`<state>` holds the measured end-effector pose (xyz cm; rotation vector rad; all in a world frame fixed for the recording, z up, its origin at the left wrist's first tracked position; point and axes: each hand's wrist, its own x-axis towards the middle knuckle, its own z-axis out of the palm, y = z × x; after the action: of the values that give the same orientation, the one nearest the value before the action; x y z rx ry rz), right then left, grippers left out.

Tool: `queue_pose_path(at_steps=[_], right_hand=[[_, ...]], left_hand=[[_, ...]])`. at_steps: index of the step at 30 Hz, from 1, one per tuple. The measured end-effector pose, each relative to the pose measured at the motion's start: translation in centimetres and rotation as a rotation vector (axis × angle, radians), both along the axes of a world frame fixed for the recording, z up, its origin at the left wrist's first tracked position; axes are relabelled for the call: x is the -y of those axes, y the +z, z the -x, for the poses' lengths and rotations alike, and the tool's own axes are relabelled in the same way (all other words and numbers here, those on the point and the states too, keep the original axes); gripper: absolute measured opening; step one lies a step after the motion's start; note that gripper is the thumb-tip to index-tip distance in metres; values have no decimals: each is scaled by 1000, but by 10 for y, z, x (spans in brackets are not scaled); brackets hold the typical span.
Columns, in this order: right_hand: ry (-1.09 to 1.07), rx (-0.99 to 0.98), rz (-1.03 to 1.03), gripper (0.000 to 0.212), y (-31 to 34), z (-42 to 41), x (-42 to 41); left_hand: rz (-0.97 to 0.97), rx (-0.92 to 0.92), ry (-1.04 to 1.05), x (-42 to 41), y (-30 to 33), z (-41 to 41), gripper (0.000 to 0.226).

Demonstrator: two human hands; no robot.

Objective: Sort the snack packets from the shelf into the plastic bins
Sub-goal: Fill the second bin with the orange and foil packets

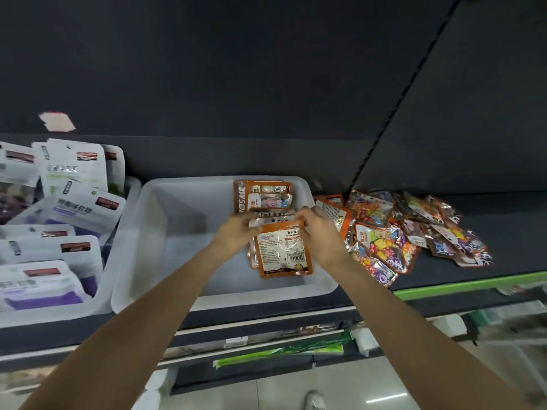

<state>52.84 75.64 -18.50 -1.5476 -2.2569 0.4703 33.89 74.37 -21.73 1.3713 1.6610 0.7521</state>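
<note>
Both hands hold a small stack of orange-edged snack packets (284, 253) over the right side of the middle translucent plastic bin (165, 232). My left hand (236, 232) grips the stack's upper left corner, and my right hand (318, 229) pinches its upper right corner. More orange packets (266, 195) stand against the bin's far wall. A loose pile of shiny, colourful snack packets (414, 232) lies on the dark shelf (503, 238) to the right of the bin.
A second plastic bin (118, 261) at the left is filled with white and purple pouches (59, 202). The shelf has a green front edge (473, 284). An upper shelf overhangs. Lower shelves and a tiled floor lie below.
</note>
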Motion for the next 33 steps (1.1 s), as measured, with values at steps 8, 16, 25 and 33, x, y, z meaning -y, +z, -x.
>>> queue_pose_path(at_steps=[8, 16, 25, 33], right_hand=[[-144, 10, 24, 35, -9, -57, -21], [-139, 150, 298, 87, -37, -83, -69], [-154, 195, 217, 38, -31, -104, -88], [6, -51, -53, 15, 23, -110, -77]], left_hand=[[-142, -387, -123, -3, 1, -15, 41], [-84, -833, -420, -8, -8, -44, 103], [-13, -869, -302, -7, -18, -57, 98], [-284, -504, -45, -17, 44, -110, 47]])
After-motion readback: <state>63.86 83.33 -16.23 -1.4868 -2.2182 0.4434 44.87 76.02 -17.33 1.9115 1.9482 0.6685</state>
